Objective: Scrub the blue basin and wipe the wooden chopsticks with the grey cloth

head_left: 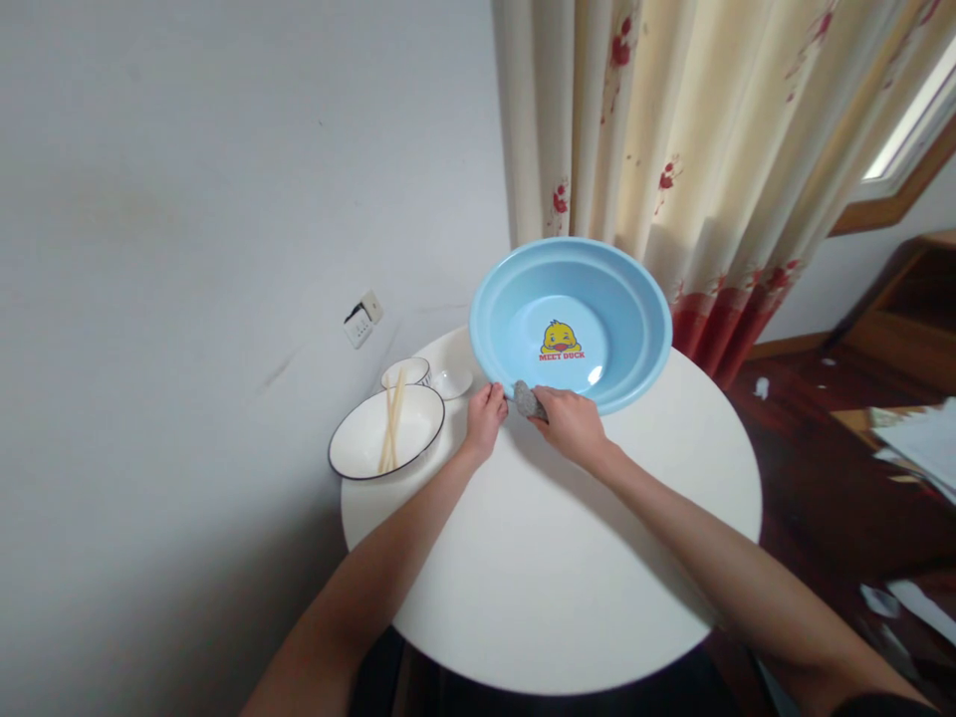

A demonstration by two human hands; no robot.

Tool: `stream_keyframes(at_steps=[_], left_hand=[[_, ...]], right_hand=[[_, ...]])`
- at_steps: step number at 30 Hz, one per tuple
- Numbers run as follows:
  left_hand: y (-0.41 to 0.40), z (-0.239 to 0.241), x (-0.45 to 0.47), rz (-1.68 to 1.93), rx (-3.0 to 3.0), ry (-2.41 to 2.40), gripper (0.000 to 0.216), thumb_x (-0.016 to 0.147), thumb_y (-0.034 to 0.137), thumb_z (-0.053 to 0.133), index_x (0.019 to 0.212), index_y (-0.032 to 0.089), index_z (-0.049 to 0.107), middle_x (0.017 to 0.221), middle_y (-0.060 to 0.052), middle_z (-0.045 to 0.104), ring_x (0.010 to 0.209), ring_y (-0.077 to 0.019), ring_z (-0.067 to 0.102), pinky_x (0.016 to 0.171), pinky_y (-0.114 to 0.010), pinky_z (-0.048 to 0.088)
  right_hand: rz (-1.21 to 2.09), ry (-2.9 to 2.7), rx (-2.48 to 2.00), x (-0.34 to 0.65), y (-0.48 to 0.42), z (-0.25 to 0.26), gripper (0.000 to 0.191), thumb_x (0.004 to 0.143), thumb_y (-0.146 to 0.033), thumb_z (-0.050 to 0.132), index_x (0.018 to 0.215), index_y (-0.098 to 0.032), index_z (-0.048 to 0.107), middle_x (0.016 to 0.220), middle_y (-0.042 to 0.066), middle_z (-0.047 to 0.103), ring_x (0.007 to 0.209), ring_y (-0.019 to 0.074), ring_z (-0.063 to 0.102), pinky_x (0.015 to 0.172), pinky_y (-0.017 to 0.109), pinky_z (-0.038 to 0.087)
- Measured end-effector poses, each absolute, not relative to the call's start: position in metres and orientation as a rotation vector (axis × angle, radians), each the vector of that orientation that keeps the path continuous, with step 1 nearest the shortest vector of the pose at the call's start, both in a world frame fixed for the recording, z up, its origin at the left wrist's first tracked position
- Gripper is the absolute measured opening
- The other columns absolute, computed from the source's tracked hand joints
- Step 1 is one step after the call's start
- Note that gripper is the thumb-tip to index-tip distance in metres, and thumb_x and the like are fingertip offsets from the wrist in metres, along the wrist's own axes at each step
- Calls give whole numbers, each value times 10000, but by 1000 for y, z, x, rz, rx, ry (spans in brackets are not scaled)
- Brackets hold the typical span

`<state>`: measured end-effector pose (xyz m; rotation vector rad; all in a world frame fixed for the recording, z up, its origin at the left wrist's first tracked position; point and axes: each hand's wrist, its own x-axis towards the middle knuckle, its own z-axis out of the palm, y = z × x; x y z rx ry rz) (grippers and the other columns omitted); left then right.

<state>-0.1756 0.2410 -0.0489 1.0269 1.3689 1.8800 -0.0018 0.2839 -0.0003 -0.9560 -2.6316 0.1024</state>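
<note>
At the near rim of a light blue plastic basin (pixel 638 319), my right hand (pixel 574 423) is closed around a grey, rough-looking scouring pad (pixel 527 399). My left hand (pixel 486 416) is closed in a pinch just left of the pad. Something thin shows between the left fingers and the pad, too small to name. Both hands are above the white round table (pixel 553 578). The basin has a yellow duck print on its bottom.
Left of my hands stands a large white bowl (pixel 355 435) with a dark rim, with chopsticks (pixel 393 423) lying across it. Behind it are a smaller bowl (pixel 407 370) and a white dish (pixel 452 382). The wall (pixel 224 249) borders the left; a curtain (pixel 627 129) hangs behind the basin.
</note>
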Motion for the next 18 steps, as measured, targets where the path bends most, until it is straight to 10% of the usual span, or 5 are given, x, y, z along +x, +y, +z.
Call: stream_keyframes(at_steps=[18], left_hand=[[244,-44,-181,1978,887,1343,653,761,750,742,616,201,418,453,75,348,435,-53,262,442,-209,174]], right_hand=[[232,-2870,-799,38,324,20,323,904,-410,733,1206,-297,703,1111,47,792,988,272,730,693,288,394]])
